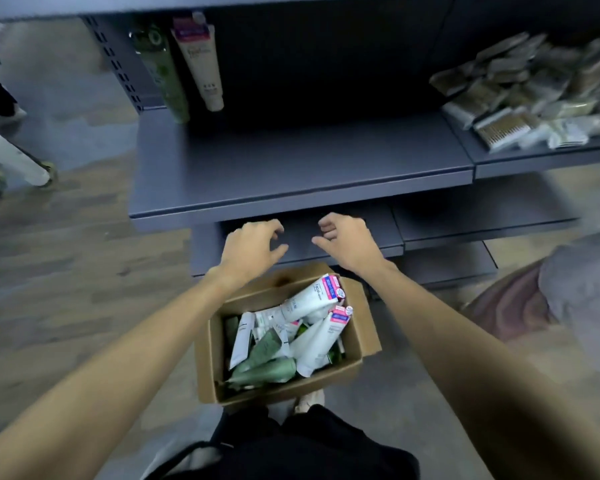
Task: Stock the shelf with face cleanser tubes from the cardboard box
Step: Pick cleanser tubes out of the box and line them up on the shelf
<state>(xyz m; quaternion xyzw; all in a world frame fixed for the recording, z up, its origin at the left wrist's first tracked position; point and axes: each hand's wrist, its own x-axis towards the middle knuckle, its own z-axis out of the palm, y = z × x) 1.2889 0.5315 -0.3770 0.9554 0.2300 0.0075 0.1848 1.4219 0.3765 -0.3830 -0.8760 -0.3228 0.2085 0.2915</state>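
Both hands are held out over the far end of the cardboard box (357,327), below the front edge of the grey shelf (291,168), and nothing is gripped by either. The fingers of the left hand (248,245) are loosely curled and spread apart; those of the right hand (347,242) are curled inward, the thumb held away from them.

The face cleanser tubes (284,344) are heaped in the box on the floor, near the person's feet. No common direction is kept: the topmost white tube (314,297) lies with its long axis running from near-left to far-right, its pink-labelled crimped end raised over the far right rim. The green tubes (267,367) below lie flatter, roughly left to right. Which end carries each cap cannot be told for the buried ones, the heap being blurred.

Two tubes are already on the far left of the shelf, a green tube (161,71) and a white one (201,64), both upright with caps down and apparently leaning on the back panel.

Trouble could come from the tangle: if one tube is lifted, its neighbours may be dragged out and dropped. The standing pair could also be toppled if a new tube is pushed against them.
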